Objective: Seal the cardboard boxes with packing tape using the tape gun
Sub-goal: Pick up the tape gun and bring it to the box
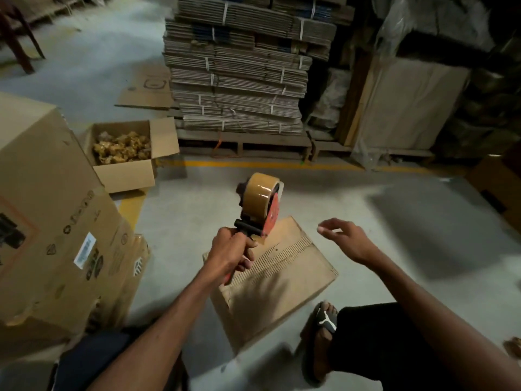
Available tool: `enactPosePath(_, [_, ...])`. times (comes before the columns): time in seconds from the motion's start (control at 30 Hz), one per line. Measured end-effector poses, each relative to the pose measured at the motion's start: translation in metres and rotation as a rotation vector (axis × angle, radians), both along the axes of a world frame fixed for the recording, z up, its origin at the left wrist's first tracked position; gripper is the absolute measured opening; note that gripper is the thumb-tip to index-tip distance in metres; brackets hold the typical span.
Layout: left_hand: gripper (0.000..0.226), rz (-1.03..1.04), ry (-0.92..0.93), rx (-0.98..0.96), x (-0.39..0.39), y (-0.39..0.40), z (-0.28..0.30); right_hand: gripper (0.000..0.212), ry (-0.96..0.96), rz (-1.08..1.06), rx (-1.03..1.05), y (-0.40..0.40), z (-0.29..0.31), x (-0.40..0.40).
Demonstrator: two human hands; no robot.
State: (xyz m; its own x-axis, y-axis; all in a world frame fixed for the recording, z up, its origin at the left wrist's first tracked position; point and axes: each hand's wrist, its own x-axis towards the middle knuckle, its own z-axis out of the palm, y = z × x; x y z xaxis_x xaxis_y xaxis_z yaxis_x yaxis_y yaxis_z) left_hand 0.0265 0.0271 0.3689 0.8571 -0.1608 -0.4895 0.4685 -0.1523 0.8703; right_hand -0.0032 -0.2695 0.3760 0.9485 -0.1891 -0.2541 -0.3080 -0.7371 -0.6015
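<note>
The left hand (235, 251) is clenched round the handle of the tape gun (260, 206), roll uppermost, raised above the box (277, 277) on the floor (394, 221); the box lies just below the gun, long axis running away rightward; the right hand (345, 238) hovers slack over its far right corner, holding nothing, equally near.

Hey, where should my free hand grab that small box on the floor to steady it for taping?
Probably the box's right edge, from the right: the right hand hovers open there, while the left hand holds the tape gun above the box's far left corner.
</note>
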Motion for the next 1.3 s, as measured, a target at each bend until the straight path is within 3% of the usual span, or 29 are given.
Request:
enactPosePath(0.13, [0.013,-0.01,0.294,-0.509,0.005,-0.02,0.005,0.046,-0.047,0.156,-0.286,0.012,-0.008,0.006])
enactPosePath(0.17, [0.015,-0.009,0.358,-0.637,0.008,-0.023,0.006,0.042,-0.171,0.158,-0.217,0.021,-0.005,0.006])
enactPosePath(0.23, [0.019,0.008,0.487,-0.884,0.013,-0.028,0.007,0.026,-0.423,0.039,0.11,0.041,-0.007,0.004])
enactPosePath(0.33, [0.025,0.067,0.631,-1.09,0.017,-0.037,0.005,0.026,-0.349,-0.144,0.568,0.059,-0.029,0.001])
enactPosePath(0.4, [0.027,0.068,0.657,-1.089,0.021,-0.044,0.005,0.036,-0.245,-0.229,0.723,0.058,-0.034,0.008])
enactPosePath(0.53, [0.028,0.026,0.663,-1.034,0.028,-0.059,0.006,0.053,-0.251,-0.191,0.621,0.042,-0.036,0.021])
enactPosePath(0.77, [0.027,-0.019,0.624,-0.959,0.029,-0.083,0.008,0.071,-0.224,-0.066,0.701,0.042,-0.042,0.019])
enactPosePath(0.83, [0.026,0.0,0.613,-0.951,0.028,-0.084,0.007,0.061,-0.273,-0.108,0.71,0.039,-0.041,0.017])
enactPosePath(0.93, [0.029,0.042,0.587,-0.909,0.025,-0.082,0.004,0.028,-0.33,-0.307,0.846,0.033,-0.034,0.013])
enactPosePath(0.97, [0.029,0.055,0.579,-0.896,0.024,-0.08,0.002,0.029,-0.342,-0.39,0.852,0.031,-0.032,0.012])
enactPosePath(1.07, [0.027,0.06,0.516,-0.837,0.022,-0.074,0.0,0.054,-0.375,-0.5,0.549,0.024,-0.032,0.01])
enactPosePath(1.13, [0.027,0.032,0.471,-0.761,0.02,-0.072,-0.002,0.063,-0.238,-0.407,0.411,0.023,-0.034,0.011])
enactPosePath(1.3, [0.039,-0.084,0.374,-0.494,0.006,-0.066,-0.006,0.077,0.17,-0.314,0.72,0.035,-0.026,0.005])
